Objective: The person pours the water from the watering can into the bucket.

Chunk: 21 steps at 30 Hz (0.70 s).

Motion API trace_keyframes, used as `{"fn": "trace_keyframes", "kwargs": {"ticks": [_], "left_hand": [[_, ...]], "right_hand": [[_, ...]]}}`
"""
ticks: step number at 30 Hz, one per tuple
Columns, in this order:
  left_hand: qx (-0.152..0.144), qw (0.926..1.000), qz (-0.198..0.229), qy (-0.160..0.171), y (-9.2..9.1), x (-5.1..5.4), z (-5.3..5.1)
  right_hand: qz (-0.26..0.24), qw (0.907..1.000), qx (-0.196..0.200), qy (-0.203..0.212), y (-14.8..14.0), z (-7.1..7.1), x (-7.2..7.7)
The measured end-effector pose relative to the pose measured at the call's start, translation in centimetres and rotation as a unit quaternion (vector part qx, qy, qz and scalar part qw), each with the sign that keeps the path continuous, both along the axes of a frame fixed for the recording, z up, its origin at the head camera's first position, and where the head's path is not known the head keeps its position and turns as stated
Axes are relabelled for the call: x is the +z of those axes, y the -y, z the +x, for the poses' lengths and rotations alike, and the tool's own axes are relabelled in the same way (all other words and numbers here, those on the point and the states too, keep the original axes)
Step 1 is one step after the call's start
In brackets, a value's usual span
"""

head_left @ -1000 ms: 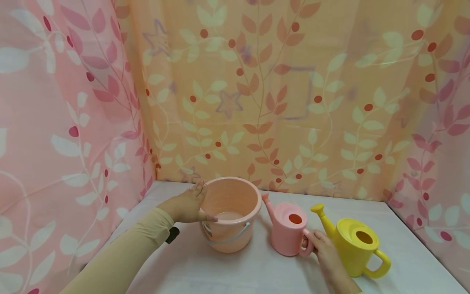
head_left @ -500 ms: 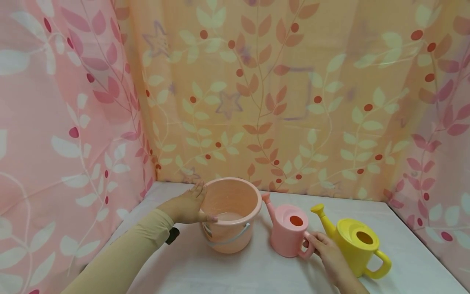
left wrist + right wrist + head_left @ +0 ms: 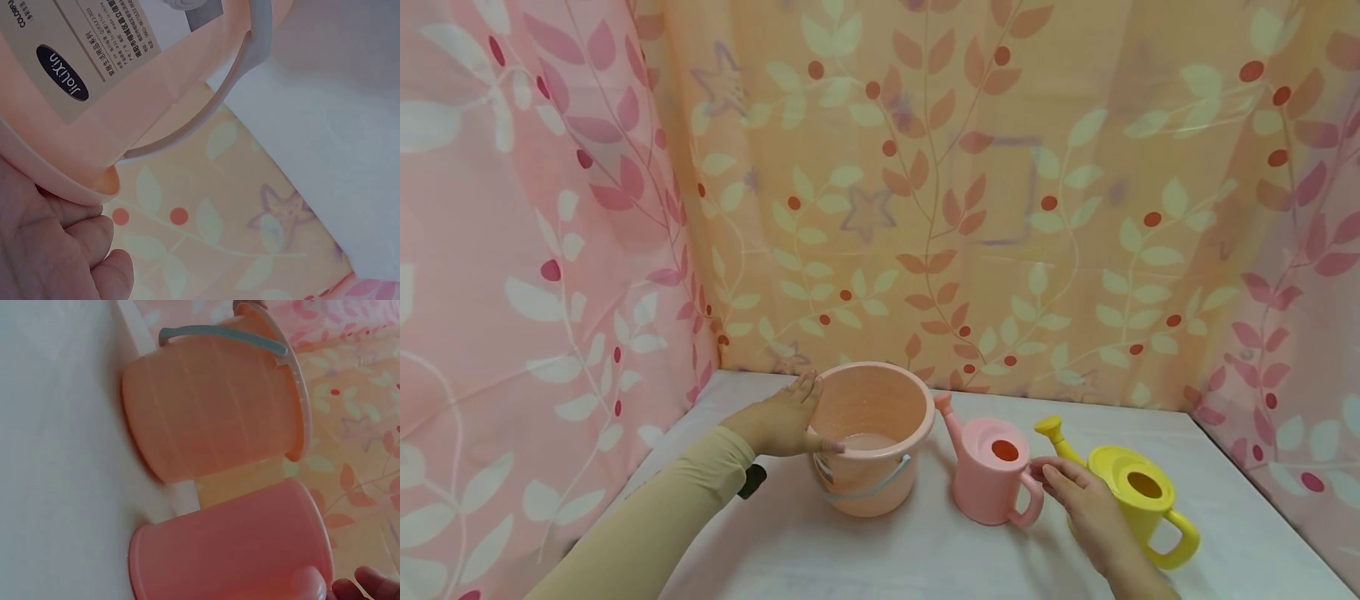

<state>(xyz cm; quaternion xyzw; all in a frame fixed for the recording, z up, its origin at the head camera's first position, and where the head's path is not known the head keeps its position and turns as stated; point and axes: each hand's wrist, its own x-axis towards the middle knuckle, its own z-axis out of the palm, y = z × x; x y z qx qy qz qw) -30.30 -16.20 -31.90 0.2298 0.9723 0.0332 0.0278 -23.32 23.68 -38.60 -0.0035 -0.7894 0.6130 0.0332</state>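
Note:
My left hand (image 3: pixel 782 418) rests against the left side of a peach bucket (image 3: pixel 880 400). Its thumb lies over the front rim, and its fingers reach straight along the outside; the left wrist view shows fingers (image 3: pixel 84 228) just under the rim. Right of the bucket stands a pink watering can (image 3: pixel 987 483), upright, spout toward the bucket. My right hand (image 3: pixel 1086 504) is beside its handle, fingers extended and not wrapped round it. Fingertips are close to the handle's top; contact is unclear. In the right wrist view the same watering can (image 3: pixel 231 550) partly shows.
Behind my right hand, a yellow watering can (image 3: pixel 1138 521) stands at the right, partly covered by the hand. Everything stands on a white tabletop (image 3: pixel 820 558). Patterned curtains (image 3: pixel 925 208) close in the back and both sides. A small black object (image 3: pixel 752 481) shows below my left wrist.
My right hand has let go of the pink watering can's handle and drawn back to the right, nearer the yellow one. The left hand and the bucket hold their place.

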Motion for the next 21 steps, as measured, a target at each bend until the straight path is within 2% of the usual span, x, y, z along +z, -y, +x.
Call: {"fn": "trace_keyframes", "kwargs": {"ticks": [6, 12, 15, 21], "left_hand": [[-0.005, 1.0, 0.0, -0.002, 0.1, 0.1, 0.1], [-0.009, 0.9999, -0.009, -0.005, 0.1, 0.0, -0.1], [-0.009, 0.9999, -0.014, -0.006, 0.1, -0.1, -0.1], [-0.011, 0.9999, -0.006, -0.002, 0.1, 0.0, -0.1]], "right_hand": [[-0.009, 0.9995, 0.009, -0.027, -0.7, 0.5, 1.4], [-0.051, 0.9946, 0.037, -0.083, -2.5, 1.0, 2.6], [-0.069, 0.9919, 0.03, -0.102, -3.9, 1.1, 3.1], [-0.05, 0.9938, -0.007, -0.099, -7.4, 1.3, 3.3]]}}
